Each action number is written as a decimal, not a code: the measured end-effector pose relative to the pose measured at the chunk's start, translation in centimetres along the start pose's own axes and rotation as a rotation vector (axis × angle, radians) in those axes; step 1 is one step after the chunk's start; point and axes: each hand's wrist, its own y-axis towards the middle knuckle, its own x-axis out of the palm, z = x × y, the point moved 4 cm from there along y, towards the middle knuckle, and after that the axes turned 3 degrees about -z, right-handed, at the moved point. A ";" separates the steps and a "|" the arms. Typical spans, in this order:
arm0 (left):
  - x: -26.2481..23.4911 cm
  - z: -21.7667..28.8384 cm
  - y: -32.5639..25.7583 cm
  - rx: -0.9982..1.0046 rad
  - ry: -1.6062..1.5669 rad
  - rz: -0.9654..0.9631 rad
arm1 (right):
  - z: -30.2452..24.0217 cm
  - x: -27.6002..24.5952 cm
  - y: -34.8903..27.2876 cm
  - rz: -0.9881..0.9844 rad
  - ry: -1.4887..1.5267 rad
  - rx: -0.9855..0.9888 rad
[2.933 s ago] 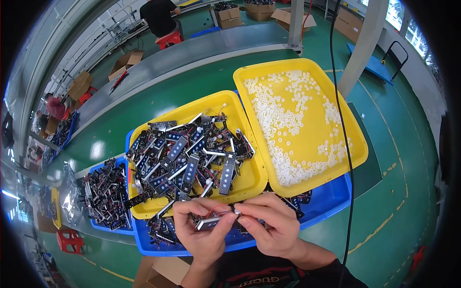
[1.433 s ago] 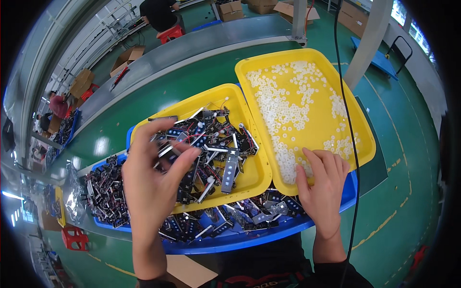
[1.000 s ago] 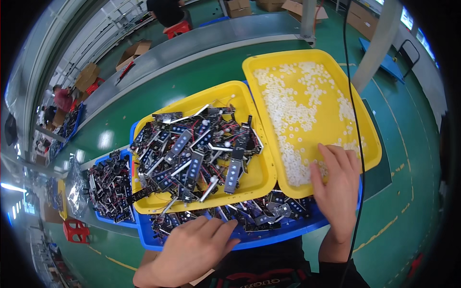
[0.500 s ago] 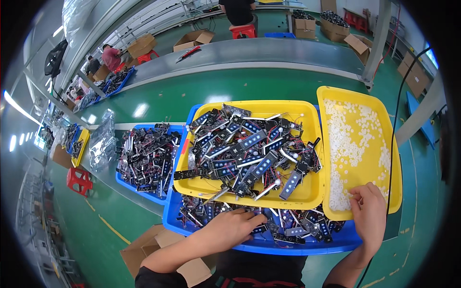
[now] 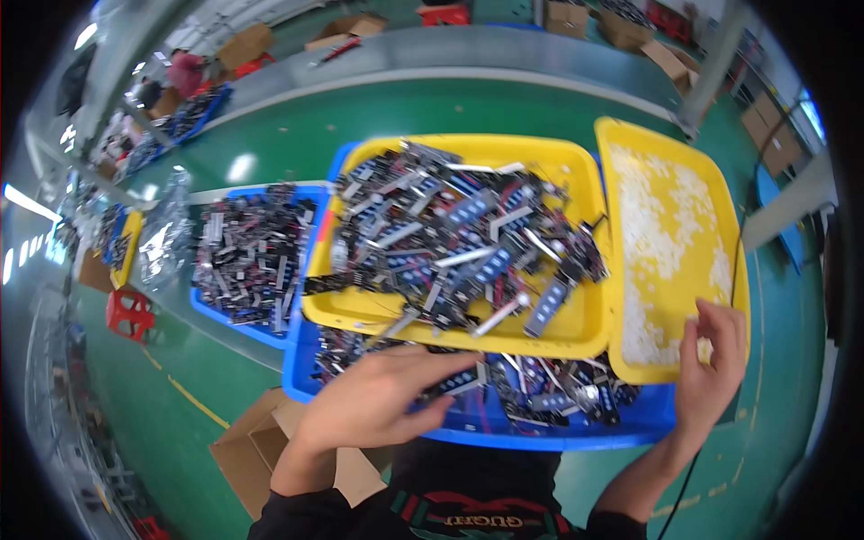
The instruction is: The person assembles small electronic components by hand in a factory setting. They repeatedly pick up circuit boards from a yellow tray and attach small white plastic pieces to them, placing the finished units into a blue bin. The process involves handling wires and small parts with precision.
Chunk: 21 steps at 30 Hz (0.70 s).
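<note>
Head view, left to right:
small blue bin (image 5: 236, 310): far left of green table (image 5: 432, 112), full of dark parts, untouched.
left hand (image 5: 378, 405): palm down in big blue bin (image 5: 576, 430) at near table edge, fingers loosely spread over black-and-blue parts (image 5: 531, 391); nothing clearly gripped.
yellow tray (image 5: 576, 328): stacked above, piled with same parts.
right hand (image 5: 711, 360): fingers curled at near corner of right yellow tray (image 5: 670, 148), on small white pieces (image 5: 661, 243); pinch hidden, cannot tell.
tip: single out one part, pinch by its ends, one white piece only.

Green floor (image 5: 792, 423), grey conveyor (image 5: 468, 54), cardboard boxes (image 5: 243, 45) beyond.
</note>
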 end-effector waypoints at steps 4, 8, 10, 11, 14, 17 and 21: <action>1.9 0.2 -0.4 -0.072 -0.610 0.134 | -0.5 0.4 -0.4 0.053 0.140 0.049; 3.3 1.8 1.2 -0.095 -0.945 0.225 | -2.7 0.8 -0.9 0.043 0.499 0.015; 3.6 2.6 2.5 -0.140 -0.978 0.260 | -4.1 0.9 -1.5 -0.027 0.696 -0.035; 4.0 2.6 3.0 -0.106 -1.017 0.269 | -4.8 1.1 -1.7 -0.065 0.759 -0.008; 4.9 2.4 3.8 -0.027 -1.079 0.329 | -6.4 2.1 -2.4 -0.148 0.950 0.084; 5.2 2.3 4.0 0.047 -1.115 0.376 | -6.9 2.9 -3.1 -0.169 1.158 0.231; 5.6 2.5 4.0 0.097 -1.094 0.434 | -7.0 3.7 -3.8 -0.098 1.345 0.336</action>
